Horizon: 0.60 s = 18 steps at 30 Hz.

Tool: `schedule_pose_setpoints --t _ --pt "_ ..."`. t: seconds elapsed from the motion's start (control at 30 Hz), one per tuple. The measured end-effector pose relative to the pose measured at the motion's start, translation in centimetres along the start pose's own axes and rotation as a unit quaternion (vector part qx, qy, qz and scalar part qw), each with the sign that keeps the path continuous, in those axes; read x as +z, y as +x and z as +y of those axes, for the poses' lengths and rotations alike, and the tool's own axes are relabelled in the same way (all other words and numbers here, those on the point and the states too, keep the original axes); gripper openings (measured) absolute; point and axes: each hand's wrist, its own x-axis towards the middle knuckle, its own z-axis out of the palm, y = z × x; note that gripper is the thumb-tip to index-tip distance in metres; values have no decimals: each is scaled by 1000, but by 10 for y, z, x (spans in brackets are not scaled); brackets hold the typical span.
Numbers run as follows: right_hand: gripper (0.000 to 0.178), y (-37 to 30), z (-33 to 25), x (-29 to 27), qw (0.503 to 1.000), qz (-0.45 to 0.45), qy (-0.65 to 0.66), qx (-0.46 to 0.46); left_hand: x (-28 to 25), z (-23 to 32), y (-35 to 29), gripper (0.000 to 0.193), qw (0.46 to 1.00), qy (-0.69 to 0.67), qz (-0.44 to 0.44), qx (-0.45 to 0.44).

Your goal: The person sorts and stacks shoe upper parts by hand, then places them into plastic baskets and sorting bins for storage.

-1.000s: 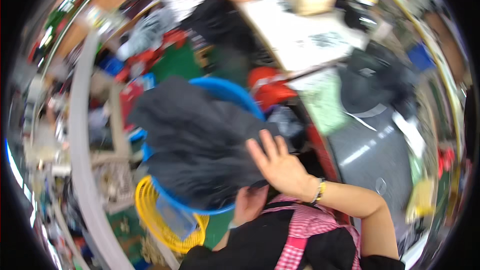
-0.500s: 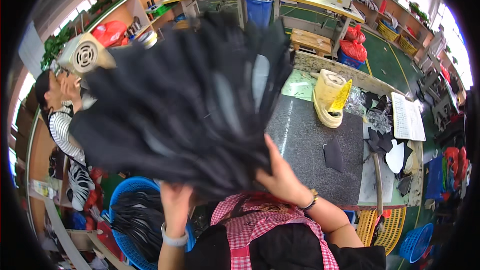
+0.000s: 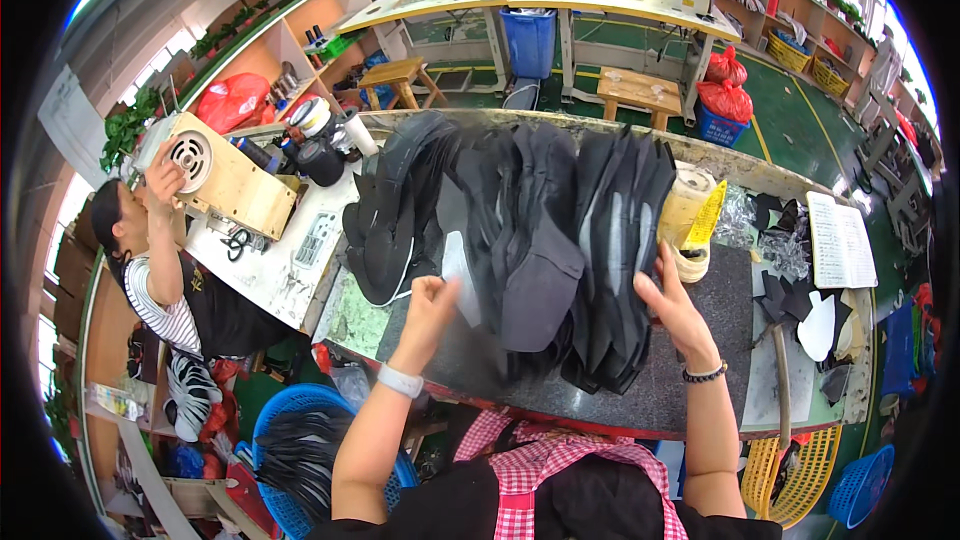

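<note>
A large pile of black cut shoe pieces [image 3: 530, 230] lies spread across the dark mat [image 3: 700, 360] on the workbench in front of me. My left hand [image 3: 428, 305] rests on the pile's lower left side, fingers curled over a pale piece. On the pile's right edge is my right hand [image 3: 672, 305], pressing against the stacked pieces with fingers apart.
A roll of yellowish tape [image 3: 690, 215] stands right of the pile. Loose black and white pieces [image 3: 815, 320] and a paper sheet [image 3: 840, 240] lie at the right. A blue basket [image 3: 290, 450] of black pieces sits lower left. Another person [image 3: 160, 270] sits at the left by a wooden box [image 3: 230, 180].
The pile was lifted from the blue basket on the floor, carried up in both hands, and now lies spread on the bench mat. My view turned from the floor to the bench.
</note>
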Motion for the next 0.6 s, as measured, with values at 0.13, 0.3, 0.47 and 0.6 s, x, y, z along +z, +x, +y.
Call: schedule_pose_setpoints --t 0.13,0.3,0.47,0.6 --pt "109 21 -15 29 998 50 -15 -37 4 19 24 79 989 -112 -15 -99" --pt "108 24 -7 35 946 167 -226 -163 11 27 37 99 996 75 -8 -57" --pt "79 11 -96 88 856 130 -381 -323 0 12 43 90 994 86 13 -73" --pt "95 38 -92 124 888 -78 -436 -124 13 41 29 92 996 -37 1 -77"
